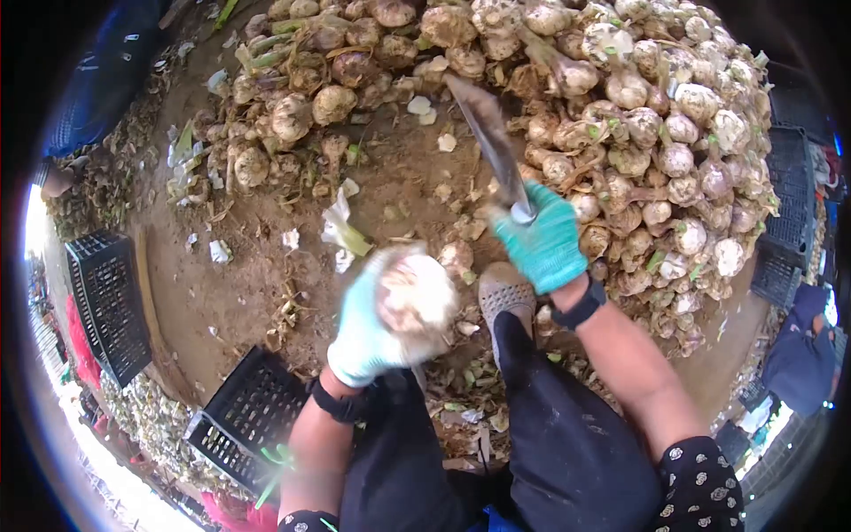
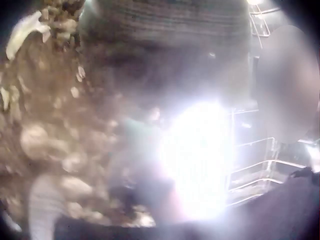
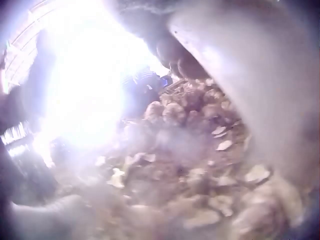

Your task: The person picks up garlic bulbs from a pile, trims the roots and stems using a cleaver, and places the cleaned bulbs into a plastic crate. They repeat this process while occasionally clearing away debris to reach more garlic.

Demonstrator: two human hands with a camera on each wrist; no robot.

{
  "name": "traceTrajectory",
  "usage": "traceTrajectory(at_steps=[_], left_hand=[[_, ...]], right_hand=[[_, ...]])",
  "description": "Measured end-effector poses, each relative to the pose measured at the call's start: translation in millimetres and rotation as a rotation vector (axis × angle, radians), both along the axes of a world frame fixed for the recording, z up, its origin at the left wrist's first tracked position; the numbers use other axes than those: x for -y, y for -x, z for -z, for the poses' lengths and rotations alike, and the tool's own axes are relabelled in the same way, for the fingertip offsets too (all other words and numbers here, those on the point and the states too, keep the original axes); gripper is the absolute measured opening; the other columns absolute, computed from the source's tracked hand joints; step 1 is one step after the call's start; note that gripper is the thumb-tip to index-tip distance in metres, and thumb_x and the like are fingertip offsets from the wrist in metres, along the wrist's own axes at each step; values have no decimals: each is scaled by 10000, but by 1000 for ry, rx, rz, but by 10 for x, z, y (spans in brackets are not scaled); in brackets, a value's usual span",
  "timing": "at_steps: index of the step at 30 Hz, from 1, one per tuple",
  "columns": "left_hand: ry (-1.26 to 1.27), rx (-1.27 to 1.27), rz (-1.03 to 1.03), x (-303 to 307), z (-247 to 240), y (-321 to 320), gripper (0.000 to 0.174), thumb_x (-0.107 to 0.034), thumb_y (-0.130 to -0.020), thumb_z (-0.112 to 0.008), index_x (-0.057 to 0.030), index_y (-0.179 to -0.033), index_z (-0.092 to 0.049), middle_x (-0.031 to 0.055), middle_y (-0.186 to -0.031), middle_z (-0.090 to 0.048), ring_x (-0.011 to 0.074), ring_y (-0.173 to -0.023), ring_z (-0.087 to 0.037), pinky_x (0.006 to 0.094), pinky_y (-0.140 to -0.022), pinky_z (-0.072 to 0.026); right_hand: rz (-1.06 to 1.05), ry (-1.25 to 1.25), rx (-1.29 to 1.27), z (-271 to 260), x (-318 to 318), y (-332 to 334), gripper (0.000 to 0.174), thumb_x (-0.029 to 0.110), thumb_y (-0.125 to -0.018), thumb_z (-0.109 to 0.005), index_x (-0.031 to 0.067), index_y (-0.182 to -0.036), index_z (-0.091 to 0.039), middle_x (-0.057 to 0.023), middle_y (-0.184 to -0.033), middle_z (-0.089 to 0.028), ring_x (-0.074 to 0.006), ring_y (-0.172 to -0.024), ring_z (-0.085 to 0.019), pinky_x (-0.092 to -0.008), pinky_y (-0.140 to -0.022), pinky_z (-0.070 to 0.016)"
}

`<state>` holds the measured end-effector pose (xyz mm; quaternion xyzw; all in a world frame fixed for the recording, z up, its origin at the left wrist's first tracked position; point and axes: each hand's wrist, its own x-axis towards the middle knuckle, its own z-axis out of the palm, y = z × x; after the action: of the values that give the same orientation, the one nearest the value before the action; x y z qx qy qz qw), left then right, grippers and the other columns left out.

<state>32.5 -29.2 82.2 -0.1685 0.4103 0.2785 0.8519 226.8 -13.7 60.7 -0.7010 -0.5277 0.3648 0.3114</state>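
In the head view my left hand (image 1: pixel 359 332), in a pale teal knit glove, holds a whitish garlic bulb (image 1: pixel 417 293) above my lap. Both are blurred. My right hand (image 1: pixel 545 239), gloved in the same teal, grips a knife (image 1: pixel 486 133) whose broad, dirt-stained blade points up and away, toward the heap. The blade is apart from the bulb. A large heap of garlic bulbs (image 1: pixel 656 146) with soil on their skins curves around the far and right sides. Glare and haze fill both wrist views, hiding most of the hands there.
Black plastic crates (image 1: pixel 253 408) stand at the left, one near my left forearm and another (image 1: pixel 111 301) farther out. More crates (image 1: pixel 789 199) are stacked at the right. Peel scraps (image 1: pixel 341 226) litter the dirt floor. A shoe (image 1: pixel 507 294) is below my right hand. Another person (image 1: pixel 798 350) sits far right.
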Motion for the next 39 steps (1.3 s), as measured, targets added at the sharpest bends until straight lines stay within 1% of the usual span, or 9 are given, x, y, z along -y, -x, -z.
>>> traceTrajectory(at_steps=[6, 9, 13, 23, 27, 30, 33, 34, 39], left_hand=[[-1531, -1206, 785, -38, -1, 72, 925, -157, -525, -805, -21, -1278, -286, 118, -1185, -432, 227, -1052, -484, 340, -902, -412], [-930, -841, -48, 90, -18, -166, 629, -267, -729, -660, 18, -1207, -368, 131, -1107, -492, 202, -1053, -480, 315, -854, -427], [-429, -77, -153, 77, 110, 118, 352, -238, -853, -476, 49, -1057, -491, 111, -902, -588, 166, -760, -576, 256, -695, -467], [-1732, -1702, 714, 289, 749, 393, 237, -164, -723, -646, -17, -892, -570, 67, -775, -611, 182, -705, -594, 318, -637, -471], [-1245, -1654, 783, -13, 20, 335, 256, -168, -730, -642, -20, -921, -556, 55, -774, -611, 192, -696, -595, 352, -643, -482], [-634, -1040, 263, -110, 21, 380, 266, -117, -772, -600, 8, -992, -520, 46, -780, -595, 175, -696, -585, 320, -646, -486], [-960, -446, 60, -288, -488, 100, 489, -53, -757, -599, 13, -1202, -408, 114, -1136, -485, 162, -967, -514, 293, -839, -420], [-939, -148, -13, -371, -676, 63, 546, -67, -724, -632, 7, -1211, -397, 108, -1139, -477, 168, -995, -507, 292, -840, -419], [-1353, -1531, 575, -1125, -109, 470, 766, -185, -651, -697, -45, -1289, -297, 143, -1158, -486, 257, -1069, -480, 338, -834, -433]], right_hand=[[-126, 663, -786, -194, 33, 188, 283, 187, -696, -710, -16, -868, -614, -58, -705, -616, -100, -631, -564, -254, -563, -459], [-2, 286, -830, -77, 119, 294, 344, 187, -666, -740, -12, -917, -613, -46, -748, -625, -98, -685, -571, -257, -612, -465], [-329, 354, -663, -295, 49, 264, 416, 222, -649, -755, 31, -988, -606, -68, -842, -637, -114, -772, -584, -263, -684, -467], [-663, -213, 187, -26, 32, 301, 280, 96, -601, -631, 44, -869, -565, -114, -773, -580, -287, -698, -585, -355, -609, -476], [-384, 181, 409, 449, -117, -6, 192, 195, -733, -583, 6, -753, -551, -156, -699, -589, -299, -654, -582, -396, -591, -470], [14, 259, 13, 331, -84, -94, 275, 215, -720, -627, -13, -862, -571, -122, -707, -597, -232, -631, -580, -361, -595, -468], [-180, -37, -58, 556, -28, -43, 298, 190, -707, -659, -20, -900, -573, -105, -712, -606, -189, -610, -569, -314, -576, -465], [-513, -421, 659, 512, -50, 13, 297, 180, -693, -682, -21, -884, -575, -105, -719, -616, -173, -608, -572, -274, -556, -454], [-14, 266, -90, 346, -70, -113, 351, 218, -679, -698, -32, -894, -578, -93, -681, -600, -147, -579, -543, -274, -548, -442]])
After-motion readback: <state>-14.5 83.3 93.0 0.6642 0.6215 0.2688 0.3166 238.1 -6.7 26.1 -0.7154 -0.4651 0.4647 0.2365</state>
